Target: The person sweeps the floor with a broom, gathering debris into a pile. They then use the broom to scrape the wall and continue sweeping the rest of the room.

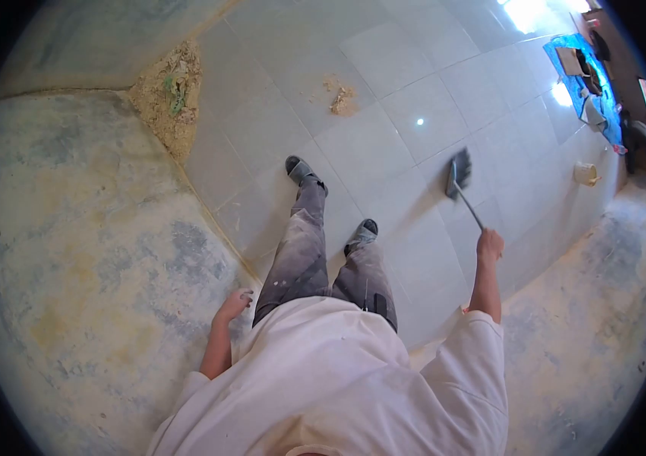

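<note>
On the right, my right hand (pixel 491 245) is wrapped round the handle of a broom (pixel 470 207). The broom's dark bristle head (pixel 458 174) is over the grey tiled floor (pixel 368 163), slightly smeared by motion. My left hand (pixel 238 302) hangs beside my left hip near the plastered wall, its fingers loosely curled and apart, holding nothing. A small pile of pale debris (pixel 342 101) lies on the tiles ahead of my feet. In the corner at the upper left sits a larger debris heap (pixel 171 102) with a green strip (pixel 178 93) on it.
Mottled plastered walls (pixel 102 251) stand at the left and the lower right. At the upper right a blue sheet (pixel 604 99) bears cardboard and other items. A small pale bucket (pixel 585 174) stands near the right wall. My feet (pixel 361 235) are on the tiles.
</note>
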`<state>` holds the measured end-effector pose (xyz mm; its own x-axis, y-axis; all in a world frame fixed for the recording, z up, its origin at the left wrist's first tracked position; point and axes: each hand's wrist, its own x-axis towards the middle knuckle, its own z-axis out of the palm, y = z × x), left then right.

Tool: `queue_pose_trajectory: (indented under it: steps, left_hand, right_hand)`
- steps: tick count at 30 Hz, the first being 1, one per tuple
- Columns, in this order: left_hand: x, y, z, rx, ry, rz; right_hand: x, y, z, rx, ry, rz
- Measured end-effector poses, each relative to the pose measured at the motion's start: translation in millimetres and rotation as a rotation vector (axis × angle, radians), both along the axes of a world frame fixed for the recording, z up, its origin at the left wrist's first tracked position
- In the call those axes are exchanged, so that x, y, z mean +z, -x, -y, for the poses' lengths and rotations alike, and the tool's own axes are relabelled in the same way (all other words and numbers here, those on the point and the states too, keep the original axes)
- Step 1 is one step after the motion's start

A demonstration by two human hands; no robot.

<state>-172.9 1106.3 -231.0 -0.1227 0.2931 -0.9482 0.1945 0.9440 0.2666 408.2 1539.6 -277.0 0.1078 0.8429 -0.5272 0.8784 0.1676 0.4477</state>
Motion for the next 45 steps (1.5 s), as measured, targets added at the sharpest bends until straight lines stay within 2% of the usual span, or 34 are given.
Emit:
queue_pose_trajectory:
  steps: [6, 8, 11, 13, 15, 16, 18, 20, 22, 23, 25, 26, 28, 30, 32, 35, 36, 40, 45]
  left_hand:
    - [-6.7, 85.4, -72.5, 0.027, -0.091, 0.024]
    - [2.9, 120.9, -113.0, 0.042, -0.144, 0.016]
    - [21.7, 161.5, -171.4, 0.101, -0.214, -0.067]
    - [20.2, 183.2, -193.0, 0.359, -0.347, -0.033]
    - [23.4, 188.0, -207.3, 0.404, -0.356, -0.035]
    - [25.1, 187.2, -206.1, 0.446, -0.351, -0.037]
    - [17.4, 182.7, -188.1, 0.437, -0.328, -0.006]
    - [5.7, 175.6, -157.5, 0.269, -0.253, -0.052]
    - [15.5, 166.8, -128.0, -0.043, -0.127, -0.212]
    - [21.0, 166.5, -113.5, -0.044, -0.114, -0.215]
    - [26.3, 162.5, -82.2, 0.335, -0.077, -0.106]
    - [27.7, 158.3, -69.5, 0.332, -0.075, -0.094]
    - [23.5, 149.9, -47.3, 0.759, -0.031, -0.106]
    - [9.8, 143.1, -26.4, 0.691, 0.018, -0.052]
    - [-1.7, 144.2, -30.3, 0.596, 0.061, 0.005]
    - [-21.6, 153.8, -66.8, 0.461, 0.156, 0.160]
    - [-31.3, 160.4, -83.5, 0.428, 0.110, 0.135]
    - [-44.1, 191.0, -187.6, 0.239, -0.192, 0.021]
    - [9.1, 177.2, -372.9, 0.268, -0.397, -0.116]
  right_hand:
    - [25.4, 122.7, -83.6, 0.116, -0.012, -0.049]
    - [26.4, 166.9, -106.6, 0.165, 0.015, -0.043]
    - [25.2, 246.9, -136.0, 0.230, 0.112, -0.170]
    - [9.3, 304.7, -154.6, 0.279, 0.129, -0.275]
    - [-29.4, 378.0, -167.1, 0.350, 0.173, -0.352]
    - [-52.3, 421.0, -167.5, 0.417, 0.165, -0.429]
    - [-98.7, 528.1, -158.1, 0.404, 0.139, -0.619]
    - [-124.3, 651.4, -138.2, 0.289, 0.246, -0.667]
    - [-113.0, 747.9, -113.6, 0.202, 0.238, -0.761]
    - [-95.6, 782.9, -107.6, 0.178, 0.273, -0.780]
    - [-80.6, 808.7, -103.9, 0.145, 0.315, -0.788]
    - [-77.4, 809.0, -107.4, 0.229, 0.295, -0.793]
    - [-77.9, 788.5, -115.6, 0.315, 0.258, -0.786]
    - [-79.6, 731.0, -133.1, 0.441, 0.189, -0.771]
    - [-53.3, 655.1, -147.7, 0.384, 0.120, -0.782]
    - [-20.4, 522.3, -159.9, 0.197, 0.091, -0.660]
    - [-20.3, 470.1, -157.9, 0.179, 0.039, -0.639]
    - [37.4, 290.0, -145.9, -0.125, -0.008, -0.457]
    - [91.8, 101.5, -146.2, -0.397, -0.130, -0.180]
